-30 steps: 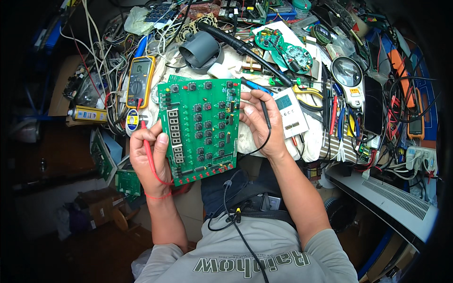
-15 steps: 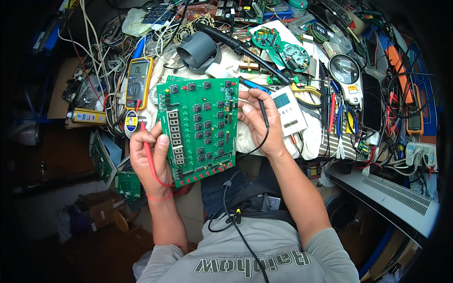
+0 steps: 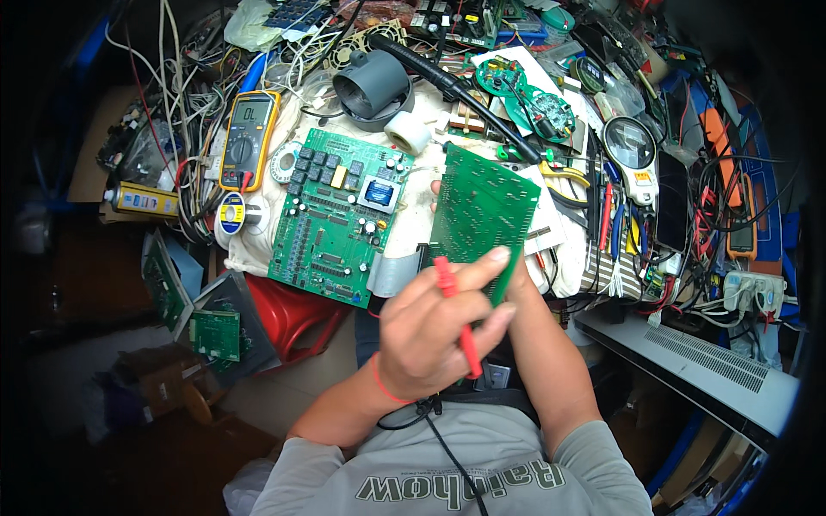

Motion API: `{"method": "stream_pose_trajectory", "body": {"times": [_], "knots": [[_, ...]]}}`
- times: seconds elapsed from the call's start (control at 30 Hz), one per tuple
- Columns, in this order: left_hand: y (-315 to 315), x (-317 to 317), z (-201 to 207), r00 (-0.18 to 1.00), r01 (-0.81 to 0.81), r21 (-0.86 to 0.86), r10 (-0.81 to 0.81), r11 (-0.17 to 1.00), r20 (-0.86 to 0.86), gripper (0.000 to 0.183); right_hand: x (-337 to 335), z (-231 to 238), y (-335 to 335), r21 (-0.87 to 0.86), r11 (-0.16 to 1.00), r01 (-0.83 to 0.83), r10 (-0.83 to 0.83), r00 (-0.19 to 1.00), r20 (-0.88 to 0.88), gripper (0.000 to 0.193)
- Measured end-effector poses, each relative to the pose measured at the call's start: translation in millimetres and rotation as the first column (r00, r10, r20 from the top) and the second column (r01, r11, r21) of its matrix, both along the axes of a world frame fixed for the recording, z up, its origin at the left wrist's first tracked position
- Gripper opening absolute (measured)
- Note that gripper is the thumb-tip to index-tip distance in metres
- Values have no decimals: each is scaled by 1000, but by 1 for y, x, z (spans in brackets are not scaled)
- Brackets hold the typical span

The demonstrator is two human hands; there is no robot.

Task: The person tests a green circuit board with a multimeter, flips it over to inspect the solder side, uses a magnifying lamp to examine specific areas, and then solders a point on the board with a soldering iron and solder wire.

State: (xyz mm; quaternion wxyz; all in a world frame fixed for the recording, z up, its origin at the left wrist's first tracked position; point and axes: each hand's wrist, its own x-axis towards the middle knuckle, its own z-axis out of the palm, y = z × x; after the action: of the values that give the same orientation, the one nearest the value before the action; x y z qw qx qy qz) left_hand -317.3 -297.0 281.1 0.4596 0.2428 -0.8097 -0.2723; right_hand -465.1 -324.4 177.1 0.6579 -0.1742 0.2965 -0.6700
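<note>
A green circuit board (image 3: 482,206) is held tilted, its solder side toward me. My right hand (image 3: 521,288) holds it from behind; most of its fingers are hidden, with a fingertip showing at the left edge. My left hand (image 3: 434,327) is closed round a red test probe (image 3: 459,331), slanted between the fingers, and its index finger reaches the board's lower part. Beside them on the bench lies a second green board (image 3: 331,224) with black relays and a blue transformer. A grey ribbon cable (image 3: 397,273) runs from it toward the held board.
A yellow multimeter (image 3: 249,142) and a solder spool (image 3: 232,213) stand at the left. Behind are a grey pipe fitting (image 3: 370,86), a tape roll (image 3: 407,133) and round green boards (image 3: 546,112). Pliers (image 3: 564,176) and a magnifier (image 3: 630,144) lie right. A red stool (image 3: 297,318) is below.
The held board has turned from its button side to its solder side and shifted right. My left hand has moved right with the red probe. The relay board on the bench is now uncovered.
</note>
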Motion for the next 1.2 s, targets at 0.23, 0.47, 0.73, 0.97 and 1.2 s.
{"method": "stream_pose_trajectory", "body": {"times": [0.23,0.47,0.73,0.97,1.2], "knots": [[0,-33,-10,999,-32,-81,34,996,19,31,0,16,14,45,997,-67,42,902,430,47],[-1,-50,-20,992,-48,-205,70,978,102,24,-6,19,10,21,997,-78,64,916,396,46],[-2,-62,-21,989,-101,-221,123,970,86,17,-1,20,10,47,996,-81,62,944,323,45],[-6,-46,-14,996,-86,-168,88,982,8,18,2,20,11,65,995,-69,51,966,252,45],[-14,-1,1,988,-66,-48,58,997,-145,35,1,11,6,96,995,27,-33,997,62,45]]}}
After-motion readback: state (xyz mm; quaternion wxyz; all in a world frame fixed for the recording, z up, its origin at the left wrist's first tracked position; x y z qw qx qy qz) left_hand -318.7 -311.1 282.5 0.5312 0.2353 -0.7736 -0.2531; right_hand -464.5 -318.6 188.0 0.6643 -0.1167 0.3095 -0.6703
